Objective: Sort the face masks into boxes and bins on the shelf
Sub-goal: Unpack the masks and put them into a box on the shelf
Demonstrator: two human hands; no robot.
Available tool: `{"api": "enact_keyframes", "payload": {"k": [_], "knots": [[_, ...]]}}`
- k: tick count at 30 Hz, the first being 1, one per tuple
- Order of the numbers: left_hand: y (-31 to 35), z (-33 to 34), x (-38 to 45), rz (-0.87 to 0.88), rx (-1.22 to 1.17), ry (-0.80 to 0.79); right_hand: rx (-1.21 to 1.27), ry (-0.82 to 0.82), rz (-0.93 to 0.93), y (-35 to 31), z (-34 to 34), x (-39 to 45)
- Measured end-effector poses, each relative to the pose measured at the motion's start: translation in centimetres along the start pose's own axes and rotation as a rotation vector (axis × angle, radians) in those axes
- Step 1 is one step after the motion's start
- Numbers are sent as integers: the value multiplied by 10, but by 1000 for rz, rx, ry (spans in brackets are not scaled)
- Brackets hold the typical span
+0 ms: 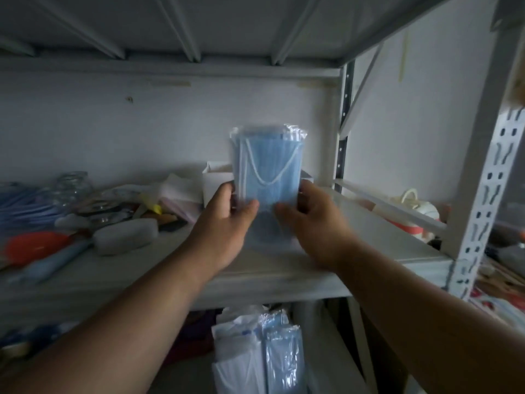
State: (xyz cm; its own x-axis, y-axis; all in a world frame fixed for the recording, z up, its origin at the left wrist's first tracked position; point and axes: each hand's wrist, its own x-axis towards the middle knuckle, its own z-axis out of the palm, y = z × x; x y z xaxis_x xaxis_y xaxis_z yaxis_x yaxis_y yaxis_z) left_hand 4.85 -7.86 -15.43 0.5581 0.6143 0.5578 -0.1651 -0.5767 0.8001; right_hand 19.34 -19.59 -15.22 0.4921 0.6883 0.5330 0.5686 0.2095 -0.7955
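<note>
A stack of blue face masks (267, 163) in clear plastic wrap stands upright above the grey shelf (284, 274). My left hand (224, 223) grips its lower left edge, thumb across the front. My right hand (315, 223) grips the lower right edge the same way. Behind the masks sits an open white box (216, 180), partly hidden by them. More wrapped blue masks (272, 351) lie in a pile below the shelf.
The left of the shelf holds clutter: glass jars (74, 186), a grey case (125, 237), an orange object (34, 248), blue items (22, 203). A perforated metal upright (483, 200) stands at right, with a white-and-red object (412, 209) on the neighbouring shelf.
</note>
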Motion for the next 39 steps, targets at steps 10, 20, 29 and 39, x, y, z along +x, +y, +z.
{"api": "enact_keyframes", "payload": {"k": [10,20,29,39], "knots": [[9,-12,-138,23,-84,-63,142,-166,55,7,-10,-130],[-117,35,-211,-240,97,-44,51,-165,407,122,15,-208],[-201,70,-182,-316,198,-79,-14,-124,538,197,28,-185],[-253,101,-147,-261,511,-78,-141,-41,482,265,42,-147]]}}
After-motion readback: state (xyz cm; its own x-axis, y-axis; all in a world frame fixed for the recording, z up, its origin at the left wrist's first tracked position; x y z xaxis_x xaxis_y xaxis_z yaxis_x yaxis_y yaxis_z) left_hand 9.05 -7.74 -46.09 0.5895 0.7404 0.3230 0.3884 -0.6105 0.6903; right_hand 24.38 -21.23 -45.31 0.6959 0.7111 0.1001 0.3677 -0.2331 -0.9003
